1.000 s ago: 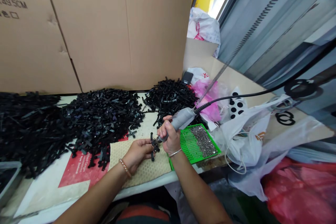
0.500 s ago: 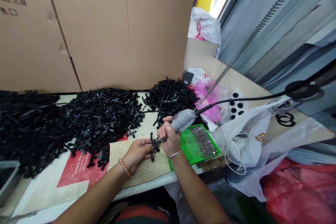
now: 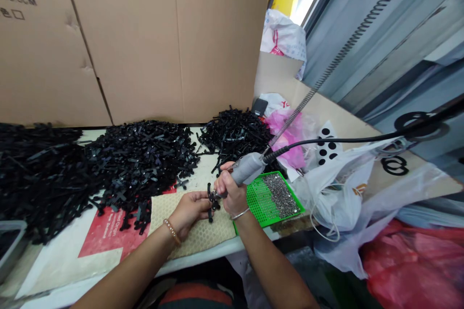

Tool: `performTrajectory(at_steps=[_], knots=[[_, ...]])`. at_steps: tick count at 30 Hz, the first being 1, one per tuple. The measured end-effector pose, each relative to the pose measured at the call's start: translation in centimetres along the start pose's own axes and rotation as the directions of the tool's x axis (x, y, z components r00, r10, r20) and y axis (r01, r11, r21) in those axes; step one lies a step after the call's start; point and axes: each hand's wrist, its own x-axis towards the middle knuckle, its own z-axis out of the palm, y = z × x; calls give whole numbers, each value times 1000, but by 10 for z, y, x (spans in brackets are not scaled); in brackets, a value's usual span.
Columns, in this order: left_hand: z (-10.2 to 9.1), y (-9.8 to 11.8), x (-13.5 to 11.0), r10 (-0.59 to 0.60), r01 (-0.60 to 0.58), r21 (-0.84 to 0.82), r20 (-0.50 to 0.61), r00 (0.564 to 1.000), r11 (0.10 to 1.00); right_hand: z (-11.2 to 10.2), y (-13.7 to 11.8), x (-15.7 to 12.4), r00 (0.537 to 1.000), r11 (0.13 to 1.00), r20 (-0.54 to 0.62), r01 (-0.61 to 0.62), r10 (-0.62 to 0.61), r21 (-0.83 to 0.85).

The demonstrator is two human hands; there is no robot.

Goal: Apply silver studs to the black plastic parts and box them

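Note:
My right hand point(image 3: 231, 193) is closed around a grey electric screwdriver point(image 3: 248, 168), which hangs from a coiled spring and trails a black cable. The screwdriver slants down to the left, its tip at a small black plastic part point(image 3: 210, 203). Between the fingertips of my left hand point(image 3: 190, 210) that black part is pinched, above a honeycomb-textured beige mat point(image 3: 203, 236). The exact contact of bit and part is too small to make out. Just right of my right wrist lies a green perforated tray point(image 3: 259, 203) holding many small metal screws point(image 3: 282, 195).
Heaps of black plastic parts point(image 3: 145, 159) cover the left and back of the table; a smaller heap point(image 3: 235, 133) lies behind the screwdriver. A cardboard box point(image 3: 145, 43) walls off the back. Plastic bags point(image 3: 337, 188) crowd the right, and a clear bin point(image 3: 10, 246) stands at the left edge.
The screwdriver and my right hand have shifted slightly left and down, towards the black part. My left hand stays nearly still.

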Motion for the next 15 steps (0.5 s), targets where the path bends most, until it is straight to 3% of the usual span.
performTrajectory(at_steps=[9,15], knots=[[1,4,2,-33,33,4,23,999,999,-11,12,6,979,990,163,-112,125,-87],[11,3,2,-61,60,-15,-88,994,998,-3,-1,5,978,977,101,-169,182,-130]])
